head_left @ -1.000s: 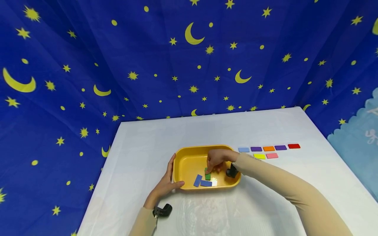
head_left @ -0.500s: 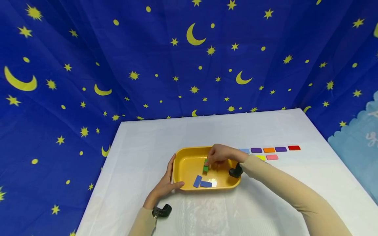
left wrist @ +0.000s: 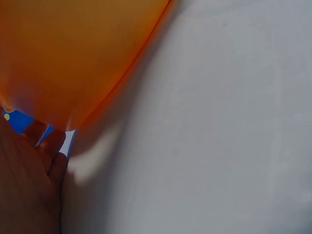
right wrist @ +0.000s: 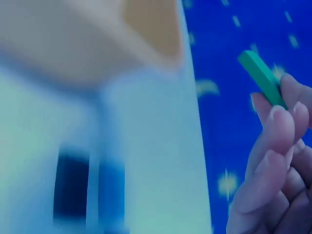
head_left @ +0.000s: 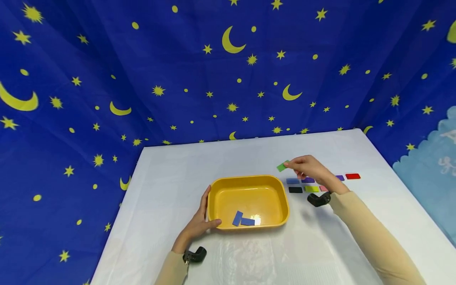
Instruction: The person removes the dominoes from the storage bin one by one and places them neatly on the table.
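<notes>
In the head view my right hand (head_left: 307,166) pinches a thin green rectangular block (head_left: 283,166) between thumb and fingertips, above the table's right half and behind the rows of coloured blocks. The right wrist view shows the green block (right wrist: 263,79) jutting from the fingertips. My left hand (head_left: 199,221) holds the left front corner of a yellow plastic tray (head_left: 249,179), thumb on the front rim and fingers along the left side. Inside the tray, near its front wall, lie two blue blocks, one slanted (head_left: 237,218) and one lying crosswise (head_left: 247,221).
Right of the tray, flat blocks lie in two rows: light blue (head_left: 293,181), purple (head_left: 308,180) and red (head_left: 352,176) behind; black (head_left: 295,190), yellow (head_left: 311,189) and pink (head_left: 323,188) in front. My right hand and wrist partly cover them. A blue star-print cloth (head_left: 199,79) hangs behind the white table.
My right hand has lifted the green block out of the tray and carried it right and back over the table. The black block, earlier behind the forearm, now shows. My left hand stays put.
</notes>
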### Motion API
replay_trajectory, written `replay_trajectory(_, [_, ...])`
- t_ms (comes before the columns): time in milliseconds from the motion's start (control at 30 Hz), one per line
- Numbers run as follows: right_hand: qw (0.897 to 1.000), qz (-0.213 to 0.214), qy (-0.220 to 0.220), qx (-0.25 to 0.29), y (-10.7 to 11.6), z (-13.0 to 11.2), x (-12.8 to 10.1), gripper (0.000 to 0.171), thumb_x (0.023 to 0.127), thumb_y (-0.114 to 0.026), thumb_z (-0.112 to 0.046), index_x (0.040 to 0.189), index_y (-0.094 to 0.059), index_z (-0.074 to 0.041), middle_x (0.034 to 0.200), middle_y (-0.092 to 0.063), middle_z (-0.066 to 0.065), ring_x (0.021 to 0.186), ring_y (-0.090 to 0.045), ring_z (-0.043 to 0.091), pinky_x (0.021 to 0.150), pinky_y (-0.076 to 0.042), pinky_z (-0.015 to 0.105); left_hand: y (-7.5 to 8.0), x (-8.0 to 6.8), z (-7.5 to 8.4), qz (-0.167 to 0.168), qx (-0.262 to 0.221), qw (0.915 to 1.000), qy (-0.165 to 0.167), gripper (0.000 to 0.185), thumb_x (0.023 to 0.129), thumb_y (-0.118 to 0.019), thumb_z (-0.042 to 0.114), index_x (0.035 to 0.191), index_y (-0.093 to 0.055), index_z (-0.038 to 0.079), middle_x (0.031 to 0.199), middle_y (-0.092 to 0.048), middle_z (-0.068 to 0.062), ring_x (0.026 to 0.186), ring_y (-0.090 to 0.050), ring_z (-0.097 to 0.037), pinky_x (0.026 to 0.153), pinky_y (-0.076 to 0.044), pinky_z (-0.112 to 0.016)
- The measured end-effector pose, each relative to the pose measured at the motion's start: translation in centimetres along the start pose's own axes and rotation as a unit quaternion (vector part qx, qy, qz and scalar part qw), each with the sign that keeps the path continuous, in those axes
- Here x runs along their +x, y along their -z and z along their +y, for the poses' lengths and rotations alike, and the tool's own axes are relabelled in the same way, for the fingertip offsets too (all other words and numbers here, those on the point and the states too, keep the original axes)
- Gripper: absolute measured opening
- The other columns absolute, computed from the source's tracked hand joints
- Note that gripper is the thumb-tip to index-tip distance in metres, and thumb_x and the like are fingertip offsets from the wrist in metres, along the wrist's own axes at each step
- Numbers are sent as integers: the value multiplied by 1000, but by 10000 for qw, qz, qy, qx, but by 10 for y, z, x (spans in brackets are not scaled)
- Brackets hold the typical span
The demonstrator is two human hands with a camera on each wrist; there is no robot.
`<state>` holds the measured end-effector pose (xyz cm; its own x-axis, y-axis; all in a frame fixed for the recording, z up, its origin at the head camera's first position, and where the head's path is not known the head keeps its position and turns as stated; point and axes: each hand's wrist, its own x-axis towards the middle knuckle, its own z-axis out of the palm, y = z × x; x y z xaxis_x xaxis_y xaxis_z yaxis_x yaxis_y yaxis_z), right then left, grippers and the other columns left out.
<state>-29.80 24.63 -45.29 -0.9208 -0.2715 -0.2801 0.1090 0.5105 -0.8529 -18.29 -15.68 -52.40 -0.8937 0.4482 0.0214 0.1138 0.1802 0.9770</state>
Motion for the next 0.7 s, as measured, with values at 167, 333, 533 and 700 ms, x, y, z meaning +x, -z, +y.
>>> replay_trajectory(167, [9968, 607, -523, 23, 46, 40, -22, 65, 92, -55, -49, 117, -54, 10, 72, -51, 5, 61, -51, 16, 62, -50, 33, 0, -2, 1, 38, 44, 10000, 29, 108, 79, -74, 13, 153, 5, 17, 157, 1, -13, 140, -11, -31, 109, -12, -54])
replay_trajectory(333, [9925, 746, -963, -6, 76, 80, -42, 60, 94, -51, -49, 107, -55, 9, 68, -52, 0, 61, -51, 13, 62, -51, 32, 0, -2, 3, 61, 118, 9999, 18, 108, 79, -73, 13, 153, 5, 16, 157, 1, -14, 140, -11, -32, 109, -12, -56])
replay_trajectory(533, [9890, 733, -1285, -15, 92, 113, -63, 50, 93, -54, -47, 97, -59, 3, 66, -53, -3, 60, -51, 11, 60, -50, 30, -1, -1, 4, 30, 114, 9999, 74, 107, 80, -72, 10, 153, 6, 16, 157, 2, -14, 141, -9, -32, 109, -11, -56])
replay_trajectory(700, [9845, 717, -1593, 165, 100, 132, -73, 43, 91, -57, -49, 85, -60, -7, 67, -53, -4, 62, -51, 10, 60, -48, 27, -3, 0, 5, 45, 128, 9998, 120, 107, 80, -71, 10, 153, 6, 15, 157, 2, -15, 141, -9, -32, 109, -10, -56])
